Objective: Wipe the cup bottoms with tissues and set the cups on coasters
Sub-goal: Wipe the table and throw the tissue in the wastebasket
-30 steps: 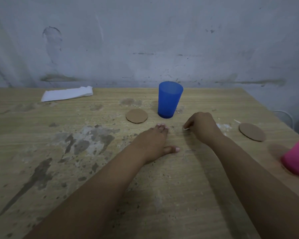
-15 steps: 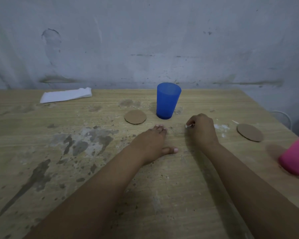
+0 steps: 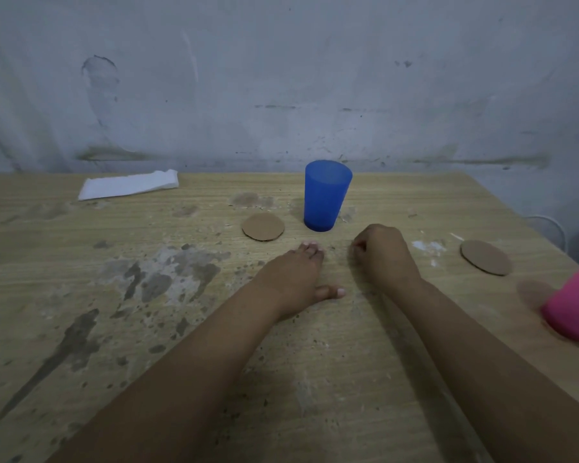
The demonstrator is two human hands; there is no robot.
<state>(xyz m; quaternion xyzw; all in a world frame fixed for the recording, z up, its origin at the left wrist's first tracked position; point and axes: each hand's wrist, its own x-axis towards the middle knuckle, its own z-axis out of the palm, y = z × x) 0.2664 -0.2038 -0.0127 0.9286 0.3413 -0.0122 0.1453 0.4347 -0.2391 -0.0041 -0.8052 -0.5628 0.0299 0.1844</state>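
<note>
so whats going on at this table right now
A person has both bare hands on a worn wooden table. The left hand lies flat and open; the right hand is curled shut, and whether it holds anything cannot be told. Neither touches a cup. The blue cup stands beside one coaster, not on it; the pink cup sits off the other coaster. The tissues lie far left.

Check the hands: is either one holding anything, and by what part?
Left hand lies flat on the table, holding nothing. Right hand is curled closed; whether its fingers pinch anything cannot be told.
</note>
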